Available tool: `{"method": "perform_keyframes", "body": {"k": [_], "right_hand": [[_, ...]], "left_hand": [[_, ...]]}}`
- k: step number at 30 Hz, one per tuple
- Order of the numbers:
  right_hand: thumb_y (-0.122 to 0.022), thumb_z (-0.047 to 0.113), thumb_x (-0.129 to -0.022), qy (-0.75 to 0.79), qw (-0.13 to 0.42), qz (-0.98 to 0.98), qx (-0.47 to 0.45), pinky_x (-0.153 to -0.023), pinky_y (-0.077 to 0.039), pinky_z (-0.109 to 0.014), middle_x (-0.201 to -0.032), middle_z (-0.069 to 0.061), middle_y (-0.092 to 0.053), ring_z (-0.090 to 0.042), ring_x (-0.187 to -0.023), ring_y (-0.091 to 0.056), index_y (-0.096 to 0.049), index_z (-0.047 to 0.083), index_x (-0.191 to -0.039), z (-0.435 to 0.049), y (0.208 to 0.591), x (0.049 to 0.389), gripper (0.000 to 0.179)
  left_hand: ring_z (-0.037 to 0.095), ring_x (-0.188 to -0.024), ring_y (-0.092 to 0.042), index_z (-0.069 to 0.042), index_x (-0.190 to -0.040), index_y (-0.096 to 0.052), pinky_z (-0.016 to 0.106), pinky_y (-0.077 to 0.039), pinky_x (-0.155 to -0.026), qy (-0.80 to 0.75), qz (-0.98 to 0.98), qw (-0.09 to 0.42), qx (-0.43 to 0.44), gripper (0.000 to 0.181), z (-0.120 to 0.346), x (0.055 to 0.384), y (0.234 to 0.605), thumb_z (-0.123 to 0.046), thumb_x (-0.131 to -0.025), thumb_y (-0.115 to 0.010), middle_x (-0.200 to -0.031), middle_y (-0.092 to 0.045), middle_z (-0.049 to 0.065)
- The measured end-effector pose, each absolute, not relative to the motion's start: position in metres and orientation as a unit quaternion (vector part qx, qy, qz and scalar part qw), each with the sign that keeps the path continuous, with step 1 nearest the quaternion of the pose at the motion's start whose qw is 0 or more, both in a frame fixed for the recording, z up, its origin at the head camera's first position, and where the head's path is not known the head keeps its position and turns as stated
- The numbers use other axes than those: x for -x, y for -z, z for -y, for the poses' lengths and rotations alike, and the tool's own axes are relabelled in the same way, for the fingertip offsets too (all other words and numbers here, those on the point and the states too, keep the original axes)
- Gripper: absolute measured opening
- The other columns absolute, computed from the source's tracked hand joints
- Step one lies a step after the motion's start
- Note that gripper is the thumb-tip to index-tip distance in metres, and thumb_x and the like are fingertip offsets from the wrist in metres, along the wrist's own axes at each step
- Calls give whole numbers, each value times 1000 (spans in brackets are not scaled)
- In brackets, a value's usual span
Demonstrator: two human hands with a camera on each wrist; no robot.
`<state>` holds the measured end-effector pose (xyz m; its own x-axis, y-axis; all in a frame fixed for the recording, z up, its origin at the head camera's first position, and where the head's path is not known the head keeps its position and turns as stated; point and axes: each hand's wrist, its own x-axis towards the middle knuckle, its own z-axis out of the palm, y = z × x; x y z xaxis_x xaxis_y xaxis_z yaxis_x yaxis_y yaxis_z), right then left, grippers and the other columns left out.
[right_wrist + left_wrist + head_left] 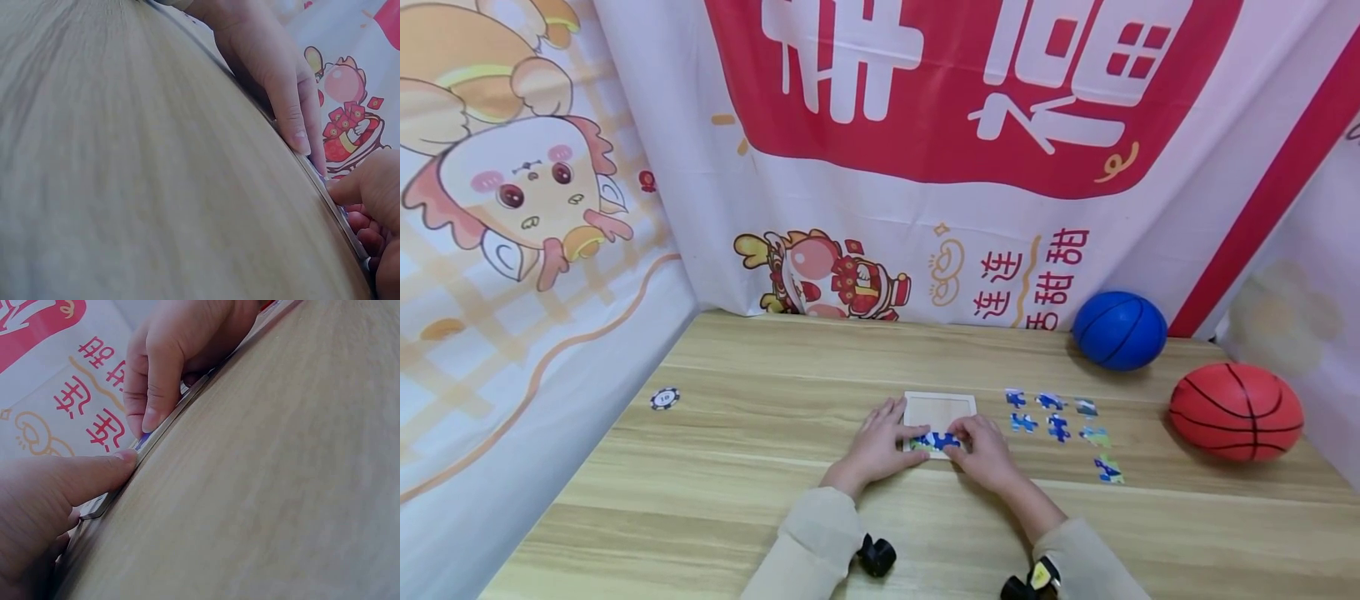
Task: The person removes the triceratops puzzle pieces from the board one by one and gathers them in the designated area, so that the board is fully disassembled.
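Note:
A small square puzzle tray (940, 395) with a pale rim lies on the table between the hands. Blue, white and green jigsaw pieces (934, 441) line its near side; bare wood shows in the far part. My left hand (876, 442) rests at the tray's left side, fingers extended, with the index fingertip over the pieces and the thumb (100, 477) along the near rim. At the near right corner, my right hand (987, 452) pinches a blue puzzle piece (145, 437) between thumb and curled fingers, low against the tray. Its fingers hide most of that piece.
Several loose puzzle pieces (1058, 427) lie in rows to the right of the tray. Beyond them sit a blue ball (1120, 331) and a red basketball (1236, 412). A round white-and-black chip (665, 398) lies far left. Printed cloth (850, 196) hangs behind the table.

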<state>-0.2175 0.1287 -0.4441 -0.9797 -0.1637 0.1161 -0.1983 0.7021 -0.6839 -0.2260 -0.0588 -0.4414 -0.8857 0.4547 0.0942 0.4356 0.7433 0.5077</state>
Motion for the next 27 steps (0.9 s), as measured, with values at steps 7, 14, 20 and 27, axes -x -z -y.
{"method": "perform_keyframes", "body": {"k": [7, 14, 20, 27], "right_hand": [[-66, 12, -75, -364, 17, 926, -96, -72, -35, -34, -83, 1, -47, -19, -82, -40, -57, 10, -88, -126, 442, 219, 16], [-66, 10, -74, -358, 19, 927, -107, -73, -33, -36, -79, 1, -46, -19, -81, -40, -56, 9, -84, -126, 438, 219, 14], [-67, 7, -72, -367, 15, 924, -106, -72, -32, -37, -75, 1, -47, -20, -78, -41, -54, 10, -80, -125, 436, 219, 15], [-66, 6, -73, -383, 35, 917, -106, -70, -32, -34, -74, 2, -47, -19, -79, -40, -54, 10, -81, -127, 442, 217, 15]], "left_hand": [[31, -127, -11, -25, -116, -56, 45, -8, -100, -269, -933, 15, -239, 46, 60, 227, 442, -48, -77, -56, -139, -19, 16], [31, -127, -11, -25, -117, -56, 44, -7, -101, -273, -932, 16, -239, 46, 60, 227, 443, -48, -77, -56, -139, -18, 15], [31, -127, -10, -25, -117, -56, 44, -7, -101, -274, -931, 18, -241, 46, 60, 227, 445, -48, -77, -56, -140, -18, 15], [31, -127, -11, -25, -116, -56, 44, -8, -101, -272, -931, 14, -241, 45, 59, 226, 444, -48, -77, -57, -140, -18, 15]]}}
